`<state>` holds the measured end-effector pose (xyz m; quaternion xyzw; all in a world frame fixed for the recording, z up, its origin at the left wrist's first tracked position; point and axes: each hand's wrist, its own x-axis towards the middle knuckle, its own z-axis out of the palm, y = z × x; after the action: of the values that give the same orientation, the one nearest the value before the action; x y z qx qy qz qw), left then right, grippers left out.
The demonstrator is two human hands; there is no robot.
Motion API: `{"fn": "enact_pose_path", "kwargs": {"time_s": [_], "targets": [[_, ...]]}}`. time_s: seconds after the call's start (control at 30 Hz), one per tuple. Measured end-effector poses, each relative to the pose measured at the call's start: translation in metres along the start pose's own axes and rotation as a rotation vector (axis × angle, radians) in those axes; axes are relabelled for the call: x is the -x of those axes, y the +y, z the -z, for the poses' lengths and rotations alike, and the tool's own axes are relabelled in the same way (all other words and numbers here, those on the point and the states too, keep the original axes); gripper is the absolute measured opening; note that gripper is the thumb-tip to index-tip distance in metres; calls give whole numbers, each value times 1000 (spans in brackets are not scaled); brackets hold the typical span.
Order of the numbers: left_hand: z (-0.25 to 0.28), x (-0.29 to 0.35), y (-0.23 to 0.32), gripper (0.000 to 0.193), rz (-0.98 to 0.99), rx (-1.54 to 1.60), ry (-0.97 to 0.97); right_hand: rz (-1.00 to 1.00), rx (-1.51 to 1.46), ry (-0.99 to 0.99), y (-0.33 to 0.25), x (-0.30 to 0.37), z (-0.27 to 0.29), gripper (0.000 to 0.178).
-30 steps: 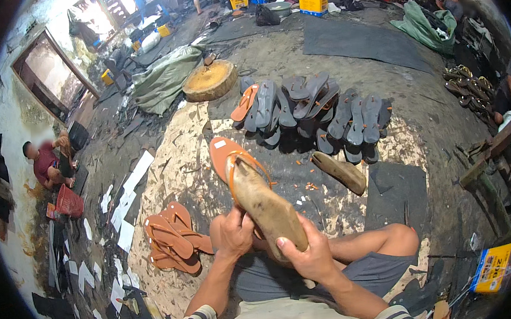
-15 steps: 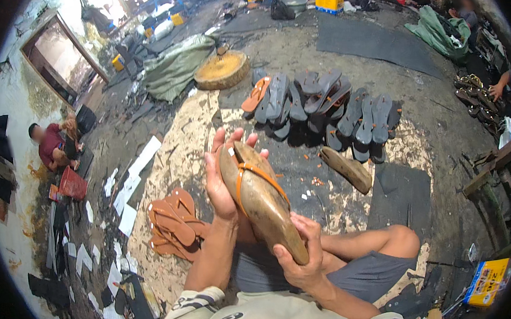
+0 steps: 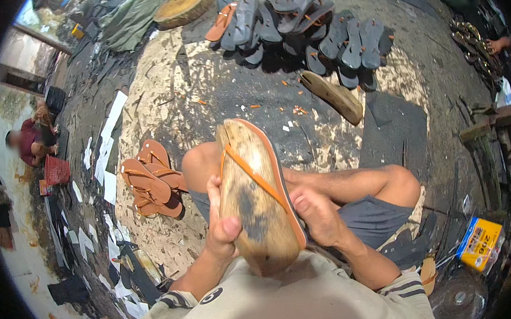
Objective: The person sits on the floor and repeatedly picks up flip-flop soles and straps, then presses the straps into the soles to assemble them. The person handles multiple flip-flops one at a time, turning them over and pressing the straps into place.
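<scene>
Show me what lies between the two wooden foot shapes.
In the head view, small orange bits and white scraps lie on dark ground between the held wooden shape and the loose wooden shape.

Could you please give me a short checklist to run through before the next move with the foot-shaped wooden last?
1. Grip of left hand on the foot-shaped, pale-brown wooden last: ok, thumb over its face.
2. Thin orange strap across the last: ok, lying over the wood.
3. Flat, tan-orange sandal sole visible on both sides: not ok, its left edge is hidden.
4. Right hand pressing the sole: cannot tell; its thumb is beside the edge, but contact is unclear.
5. Second, darker brown wooden last clear of both hands: ok, lying on the ground.
6. Pile of flat, brown-orange sandals clear of both hands: ok, left of the left knee.
</scene>
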<state>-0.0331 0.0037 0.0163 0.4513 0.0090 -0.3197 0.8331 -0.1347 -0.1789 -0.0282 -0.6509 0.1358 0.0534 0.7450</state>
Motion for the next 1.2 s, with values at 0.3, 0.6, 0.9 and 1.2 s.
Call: {"fn": "enact_pose_path", "kwargs": {"time_s": [0.3, 0.6, 0.9, 1.2], "targets": [[1, 36, -5, 106, 49, 62, 78, -307, -620, -115, 7, 59, -16, 34], [-5, 35, -4, 110, -40, 21, 155, -380, -914, -49, 17, 77, -18, 36], [-31, -52, 6, 115, -294, 429, -553, -258, -1639, -727, -10, 10, -45, 84], [-10, -50, 6, 83, 43, -146, -172, 296, -427, 36, -22, -31, -16, 84]]}}
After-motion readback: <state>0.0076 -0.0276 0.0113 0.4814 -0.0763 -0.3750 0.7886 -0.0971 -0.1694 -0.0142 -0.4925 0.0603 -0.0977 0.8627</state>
